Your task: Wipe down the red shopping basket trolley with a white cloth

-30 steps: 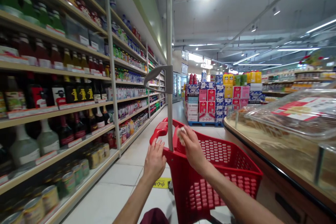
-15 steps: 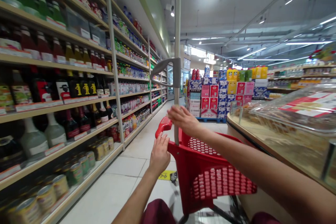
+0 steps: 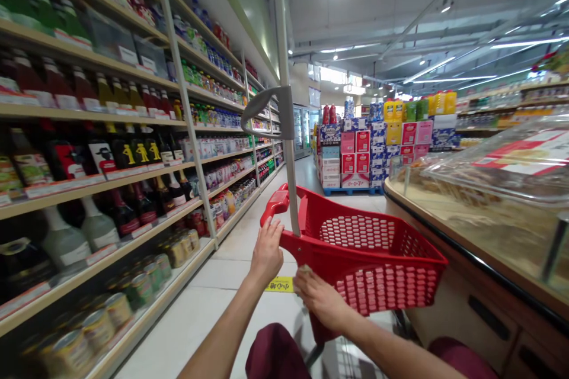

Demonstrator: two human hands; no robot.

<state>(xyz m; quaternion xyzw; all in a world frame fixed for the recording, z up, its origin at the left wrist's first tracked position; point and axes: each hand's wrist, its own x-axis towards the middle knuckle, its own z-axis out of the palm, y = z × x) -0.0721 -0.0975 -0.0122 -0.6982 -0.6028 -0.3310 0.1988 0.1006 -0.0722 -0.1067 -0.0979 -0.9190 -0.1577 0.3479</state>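
A red plastic shopping cart [image 3: 377, 272] stands before me, turned sideways, with perforated basket walls and a red handle [image 3: 276, 202]. My left hand [image 3: 268, 251] is closed over the near corner of the cart's handle. Low against the cart's near side is my right hand [image 3: 322, 299], fingers bent together. A small yellowish-green bit shows at its fingertips, too little to name. A grey metal pole [image 3: 284, 41] rises from the cart, with a grey loop-shaped grip [image 3: 267, 112] partway up.
Shelves [image 3: 102, 174] of bottles and cans line the left side. A glass-topped counter [image 3: 466, 189] with packaged food runs along the right. Stacked drink cartons [image 3: 355, 160] stand ahead in the aisle. A yellow floor sticker [image 3: 280, 285] lies beneath the cart.
My right hand has come down from the pole to the cart's near side. My left hand stays at the handle. The view has shifted slightly, showing more of the basket.
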